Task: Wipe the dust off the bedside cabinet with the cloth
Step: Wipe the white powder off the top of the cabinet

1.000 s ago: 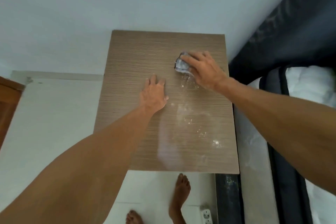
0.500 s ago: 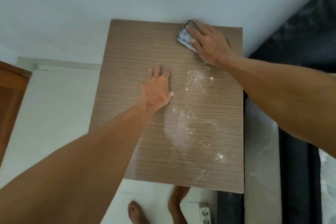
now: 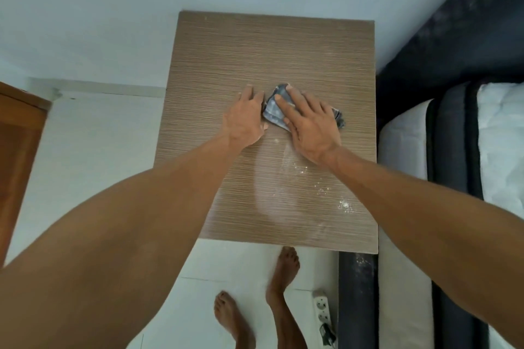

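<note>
The bedside cabinet [image 3: 226,45] has a brown wood-grain top and stands against the pale wall. A crumpled grey-blue cloth [image 3: 273,112] lies near the middle of the top. My right hand [image 3: 310,125] presses flat on the cloth, fingers spread over it. Just left of the cloth, my left hand [image 3: 245,119] rests palm down on the bare wood, its fingers touching the cloth's edge. White dust specks and a pale smear [image 3: 286,190] mark the top's near right part.
A bed with a dark frame [image 3: 448,133] and white bedding [image 3: 504,133] runs along the cabinet's right side. A wooden door [image 3: 17,150] is at the left. A white power strip [image 3: 321,310] lies on the floor beside my bare feet [image 3: 285,269].
My right hand has slid the cloth from the far right corner back toward the middle of the top, next to my left hand. The dust patch behind it is smeared thinner.
</note>
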